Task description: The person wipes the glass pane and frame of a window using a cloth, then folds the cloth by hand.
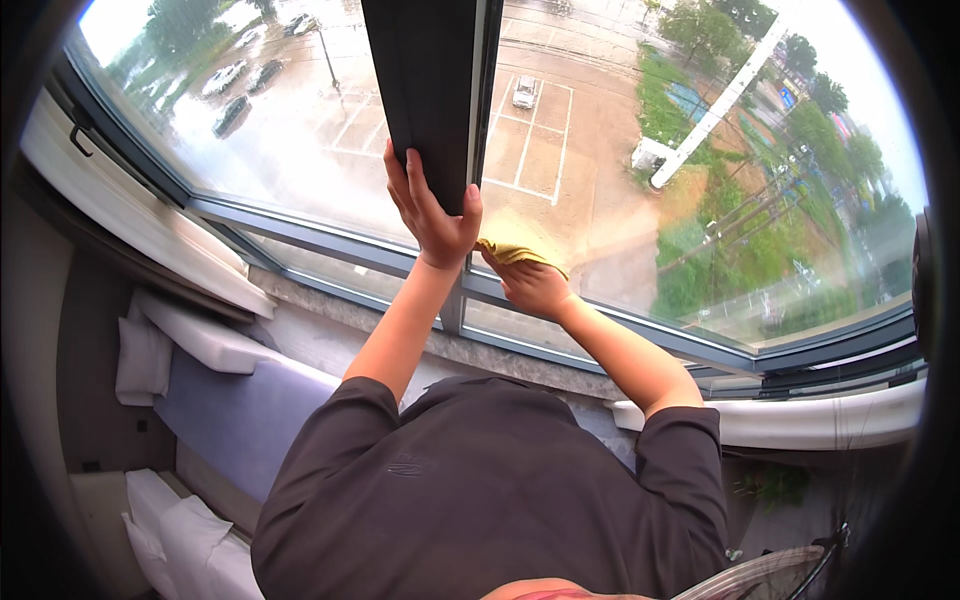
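Observation:
My left hand [439,217] rests with spread fingers against the lower part of the dark vertical window mullion [427,90], holding nothing. Just right of it and a little lower, my right hand [531,283] has a yellow cloth [521,252] between its fingers and the right window pane [600,187], near the lower corner beside the mullion. Some of the cloth is hidden behind the fingers. The left window pane [277,150] lies beyond my left hand, with a parking area seen through the glass.
Below the panes run a grey lower frame bar [337,246] and a stone-like sill [480,355]. A white curtain [112,180] hangs at left, with a window handle [80,140] near it. Beds with white pillows [191,532] stand at lower left; another white curtain [795,420] is at right.

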